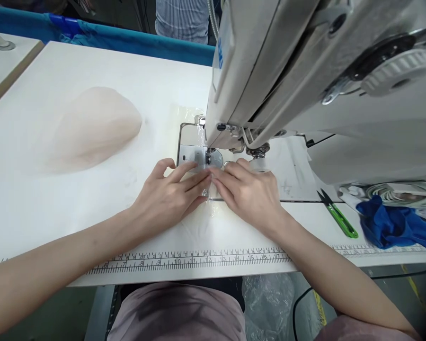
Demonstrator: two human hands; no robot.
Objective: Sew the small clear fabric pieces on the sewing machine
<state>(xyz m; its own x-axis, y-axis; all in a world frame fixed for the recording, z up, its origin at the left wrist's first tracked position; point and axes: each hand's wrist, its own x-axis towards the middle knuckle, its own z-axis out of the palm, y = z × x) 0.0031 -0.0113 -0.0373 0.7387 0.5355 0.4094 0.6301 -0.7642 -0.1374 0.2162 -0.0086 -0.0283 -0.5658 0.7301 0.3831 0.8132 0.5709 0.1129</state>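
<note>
My left hand (172, 192) is palm down just before the presser foot (209, 156) of a white sewing machine (248, 66). Its outer fingers are spread, while the fingers nearest the needle are drawn together at the tips. My right hand (250, 192) comes in from the other side with fingers pressed together. The fingertips of both hands meet on the metal needle plate (190, 152). Whatever lies between them is hidden or too small to name. A pale beige, rounded, sheer-looking piece (102, 125) lies on the table left of the machine.
Green thread snips (338, 215) lie at the right, beside a crumpled blue cloth (397, 225) and a coiled pale cable (401, 193). A printed ruler (195, 259) runs along the table's front edge. Blue fabric (128, 45) borders the back. Beyond it stands a person in a striped garment (181, 21).
</note>
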